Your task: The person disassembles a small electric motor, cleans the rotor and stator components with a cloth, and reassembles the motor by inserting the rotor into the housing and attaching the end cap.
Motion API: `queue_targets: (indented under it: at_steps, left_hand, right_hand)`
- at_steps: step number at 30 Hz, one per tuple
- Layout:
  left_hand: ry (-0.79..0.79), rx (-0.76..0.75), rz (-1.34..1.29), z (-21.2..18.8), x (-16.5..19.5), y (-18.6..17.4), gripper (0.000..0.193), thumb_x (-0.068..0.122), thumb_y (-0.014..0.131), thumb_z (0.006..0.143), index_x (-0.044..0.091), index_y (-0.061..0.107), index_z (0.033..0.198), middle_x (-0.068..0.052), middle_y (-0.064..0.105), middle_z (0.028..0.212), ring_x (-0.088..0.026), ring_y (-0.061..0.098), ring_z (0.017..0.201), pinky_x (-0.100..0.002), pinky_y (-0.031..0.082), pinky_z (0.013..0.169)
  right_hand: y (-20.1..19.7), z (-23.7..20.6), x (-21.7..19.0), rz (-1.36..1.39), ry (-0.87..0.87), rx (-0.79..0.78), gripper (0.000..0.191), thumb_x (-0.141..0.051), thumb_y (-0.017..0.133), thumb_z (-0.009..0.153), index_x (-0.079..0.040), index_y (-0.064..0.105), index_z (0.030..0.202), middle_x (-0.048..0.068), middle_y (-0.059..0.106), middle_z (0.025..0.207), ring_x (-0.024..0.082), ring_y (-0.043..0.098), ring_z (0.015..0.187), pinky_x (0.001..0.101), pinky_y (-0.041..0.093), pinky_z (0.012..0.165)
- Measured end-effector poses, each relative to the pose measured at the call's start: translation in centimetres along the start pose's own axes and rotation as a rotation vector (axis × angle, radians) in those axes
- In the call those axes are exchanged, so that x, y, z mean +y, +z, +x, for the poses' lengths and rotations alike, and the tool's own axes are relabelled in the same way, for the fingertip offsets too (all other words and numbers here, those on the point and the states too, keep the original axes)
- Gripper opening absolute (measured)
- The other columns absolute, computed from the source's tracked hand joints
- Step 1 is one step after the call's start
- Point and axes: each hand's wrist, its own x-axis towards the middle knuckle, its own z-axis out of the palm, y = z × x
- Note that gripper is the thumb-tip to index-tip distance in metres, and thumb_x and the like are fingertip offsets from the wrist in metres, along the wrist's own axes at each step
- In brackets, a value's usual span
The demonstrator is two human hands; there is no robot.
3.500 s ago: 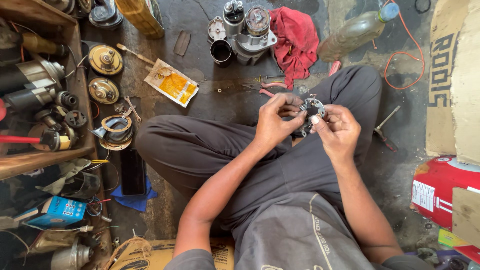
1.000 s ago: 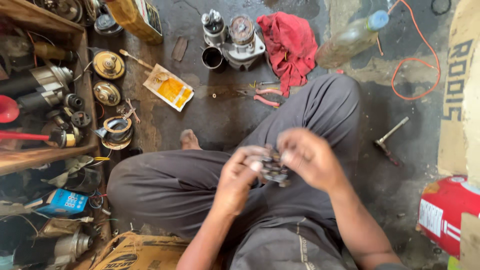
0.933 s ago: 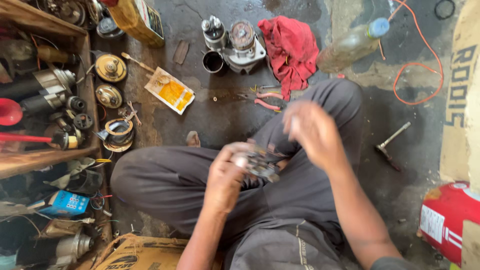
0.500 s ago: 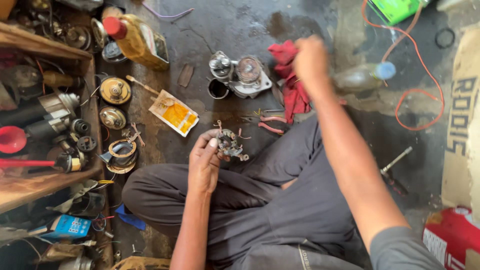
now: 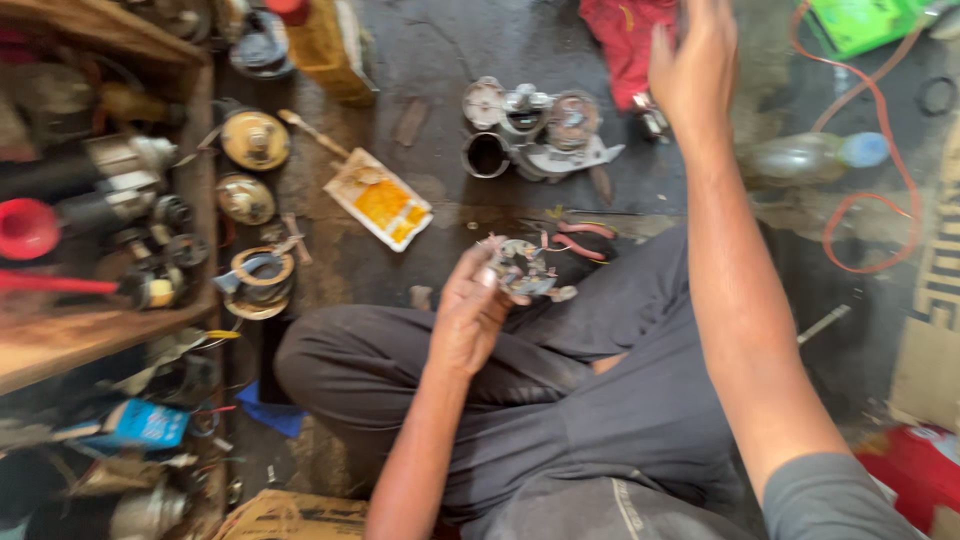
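Sitting cross-legged on a grimy concrete floor (image 5: 440, 40), the person works over dark trousers (image 5: 560, 400) that fill the lower centre of the view. A wooden shelf (image 5: 90, 340) at 9 o'clock carries motor housings and a red funnel-shaped part (image 5: 25, 228).

The right hand (image 5: 695, 65) is stretched up to 1 o'clock, fingers spread wide and holding nothing, just at the edge of a red cloth (image 5: 630, 45). The left hand (image 5: 470, 315) sits near centre, fingers curled round a small metal assembly with pink leads (image 5: 522, 270), raised above the left knee.

Risks, as judged: the assembly rests in one hand only, with attention drawn toward the reach; a slack grip could drop it onto the floor, and its loose leads could snag or bend. The outstretched forearm passes over the cluster of metal motor parts (image 5: 535, 125) at 12 o'clock, so a careless withdrawal could knock them over. An orange cable (image 5: 860, 130) loops at 2 o'clock near a lying plastic bottle (image 5: 805, 155); either could catch the arm.

Packages: a flat white-and-yellow pack (image 5: 380, 200) lies at 11 o'clock; a yellow can (image 5: 325, 45) stands above it; a green box (image 5: 860, 22) sits at 1 o'clock; a brown carton (image 5: 935, 330) with dark print stands at 3 o'clock; a red package (image 5: 915, 470) at 4 o'clock; a small blue box (image 5: 145, 425) at 8 o'clock; a cardboard flap (image 5: 295, 515) at 6 o'clock.
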Motion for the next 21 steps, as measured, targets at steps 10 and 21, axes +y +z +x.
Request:
queue_targets:
  at_steps: [10,21]
  left_hand:
    - [-0.096,-0.349,-0.195,-2.8,0.7,1.6,0.071,0.024,0.074,0.103,0.000,0.040,0.160,-0.009,0.062,0.126,-0.019,0.062,0.117,-0.038,0.053,0.103]
    - [-0.168,-0.170,-0.243,-4.6,-3.4,0.9,0.038,0.033,0.061,0.107,0.002,0.059,0.129,-0.011,0.069,0.116,-0.024,0.069,0.108,-0.047,0.056,0.104]
  right_hand:
    - [-1.6,-9.8,-3.7,-0.248,0.241,-0.286,0.038,-0.021,0.085,0.082,-0.003,0.067,0.109,0.026,0.067,0.107,0.049,0.065,0.096,0.0566,0.051,0.083]
    - [-18.9,-22.8,-12.0,0.864,0.335,-0.197,0.047,-0.010,0.079,0.089,0.001,0.058,0.130,0.005,0.068,0.109,0.010,0.064,0.097,0.0244,0.051,0.088]
